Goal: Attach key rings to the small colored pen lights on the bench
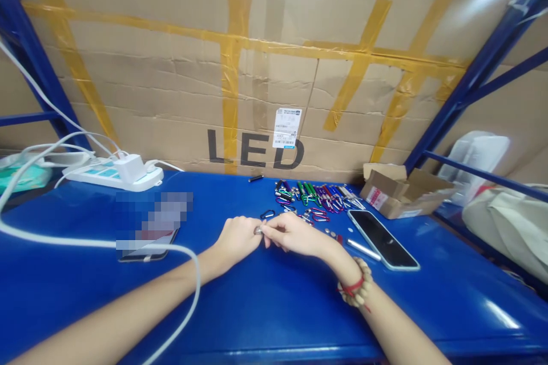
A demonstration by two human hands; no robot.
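My left hand (240, 238) and my right hand (296, 234) meet over the middle of the blue table, both with fingers closed. Between their fingertips shows a small silvery metal piece (258, 230), pinched by my right thumb and fingers. Whatever my left fingers grip is hidden behind that hand. Just beyond lies a dark carabiner (268, 214). Green carabiners (306, 194) and red carabiners (320, 215) lie among several small coloured metal tubes at the back. Right of my right hand are small round discs (330, 233) and a silver tube (363, 250).
A phone (385, 239) lies at right, before an open cardboard box (398, 191). A black tube (256, 178) lies near the large carton (180, 91). At left are a power strip (115, 174), a blurred-out flat object (156, 225) and a white cable (85, 243) looping across my left forearm.
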